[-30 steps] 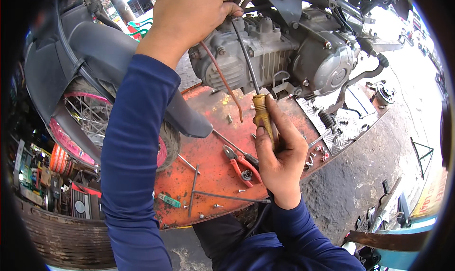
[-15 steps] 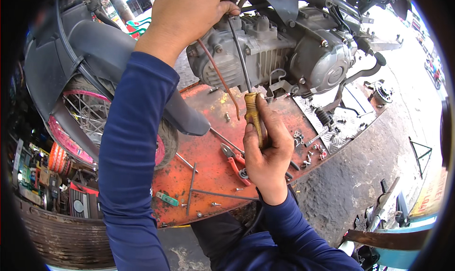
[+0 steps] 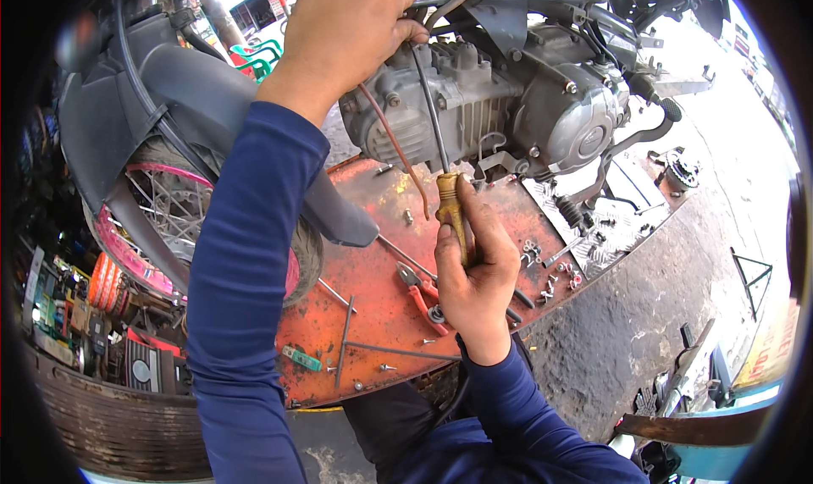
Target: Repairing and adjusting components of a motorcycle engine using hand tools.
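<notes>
My right hand (image 3: 481, 285) is closed around the amber handle of a screwdriver (image 3: 449, 203), thumb and forefinger along it. The screwdriver stands nearly upright, its long shaft rising in front of the grey motorcycle engine (image 3: 449, 103) to just below my left thumb. Up by the frame tubes, my left hand (image 3: 347, 31) is closed, with its thumb and fingers pinched together beside a bent grey-brown hose (image 3: 453, 5). What it grips is hidden behind the fingers. A thin reddish-brown tube (image 3: 394, 141) hangs below that hand, left of the screwdriver shaft.
The motorcycle's front wheel (image 3: 165, 209) with a pink rim stands at left. On the orange work platform (image 3: 339, 272) lie red-handled pliers (image 3: 419, 296), thin metal rods, a green-and-clear small item (image 3: 302, 359) and several bolts. A metal tray (image 3: 605, 230) at right holds loose parts.
The whole view has shifted slightly, with the motorcycle sitting a little lower and further right at the left side. Both hands keep their grips, and the screwdriver stays almost in place.
</notes>
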`<act>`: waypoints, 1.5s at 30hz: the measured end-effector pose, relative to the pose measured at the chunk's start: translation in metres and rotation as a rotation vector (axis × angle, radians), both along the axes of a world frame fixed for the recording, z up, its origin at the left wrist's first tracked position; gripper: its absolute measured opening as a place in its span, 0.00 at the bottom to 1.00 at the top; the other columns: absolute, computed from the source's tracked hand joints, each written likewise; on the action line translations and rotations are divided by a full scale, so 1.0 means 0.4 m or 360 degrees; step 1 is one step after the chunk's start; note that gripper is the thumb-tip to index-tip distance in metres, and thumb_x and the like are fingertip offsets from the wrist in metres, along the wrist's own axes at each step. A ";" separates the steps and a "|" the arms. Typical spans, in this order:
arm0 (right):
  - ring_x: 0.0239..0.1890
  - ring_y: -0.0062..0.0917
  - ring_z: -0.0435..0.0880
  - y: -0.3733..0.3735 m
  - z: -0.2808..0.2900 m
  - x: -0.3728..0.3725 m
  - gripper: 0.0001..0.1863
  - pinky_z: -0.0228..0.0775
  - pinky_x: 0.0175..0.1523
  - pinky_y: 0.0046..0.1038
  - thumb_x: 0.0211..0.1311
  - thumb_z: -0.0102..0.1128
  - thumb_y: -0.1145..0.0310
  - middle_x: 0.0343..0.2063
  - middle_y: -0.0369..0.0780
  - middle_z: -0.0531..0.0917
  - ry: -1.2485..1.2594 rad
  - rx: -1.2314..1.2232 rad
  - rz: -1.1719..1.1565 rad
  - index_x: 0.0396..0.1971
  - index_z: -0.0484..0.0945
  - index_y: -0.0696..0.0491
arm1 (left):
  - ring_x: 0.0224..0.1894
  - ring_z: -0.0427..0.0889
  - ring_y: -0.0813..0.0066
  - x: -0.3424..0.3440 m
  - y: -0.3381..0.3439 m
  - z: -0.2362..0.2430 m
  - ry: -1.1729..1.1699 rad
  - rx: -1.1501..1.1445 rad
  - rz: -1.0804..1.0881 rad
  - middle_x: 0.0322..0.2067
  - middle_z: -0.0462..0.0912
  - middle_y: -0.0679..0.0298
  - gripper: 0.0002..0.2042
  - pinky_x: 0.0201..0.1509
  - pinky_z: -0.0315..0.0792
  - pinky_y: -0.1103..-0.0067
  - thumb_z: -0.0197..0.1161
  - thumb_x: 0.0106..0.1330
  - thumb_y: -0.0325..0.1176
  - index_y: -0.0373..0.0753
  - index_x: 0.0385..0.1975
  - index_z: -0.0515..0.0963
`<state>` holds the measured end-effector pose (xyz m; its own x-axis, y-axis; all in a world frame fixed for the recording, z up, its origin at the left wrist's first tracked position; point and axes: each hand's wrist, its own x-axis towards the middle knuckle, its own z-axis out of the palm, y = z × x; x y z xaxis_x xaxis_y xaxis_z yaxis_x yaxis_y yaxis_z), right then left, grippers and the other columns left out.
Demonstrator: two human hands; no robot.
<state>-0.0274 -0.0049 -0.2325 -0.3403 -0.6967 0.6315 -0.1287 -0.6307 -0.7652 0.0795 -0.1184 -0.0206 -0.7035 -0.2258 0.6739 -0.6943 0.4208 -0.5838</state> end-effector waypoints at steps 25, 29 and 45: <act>0.35 0.33 0.83 0.002 -0.002 0.004 0.26 0.75 0.43 0.28 0.58 0.57 0.81 0.38 0.49 0.82 0.0006 -0.0024 0.0032 0.60 0.73 0.64 | 0.51 0.75 0.63 0.008 -0.027 -0.012 -0.0033 0.0014 0.0274 0.43 0.80 0.64 0.21 0.57 0.66 0.65 0.70 0.53 0.50 0.41 0.39 0.85; 0.37 0.34 0.84 -0.014 -0.013 0.009 0.26 0.76 0.45 0.29 0.58 0.57 0.81 0.39 0.49 0.82 0.0032 -0.0130 -0.0038 0.60 0.73 0.64 | 0.51 0.76 0.64 0.012 -0.032 -0.004 -0.0070 -0.0153 0.0156 0.41 0.80 0.65 0.22 0.58 0.67 0.65 0.73 0.51 0.49 0.40 0.40 0.83; 0.41 0.38 0.86 -0.035 -0.044 0.024 0.27 0.76 0.48 0.30 0.56 0.57 0.81 0.43 0.52 0.82 0.0018 -0.0165 -0.0068 0.60 0.73 0.65 | 0.46 0.75 0.63 -0.003 -0.001 0.000 -0.0014 0.0000 0.0059 0.33 0.77 0.62 0.11 0.55 0.65 0.66 0.69 0.54 0.41 0.40 0.28 0.83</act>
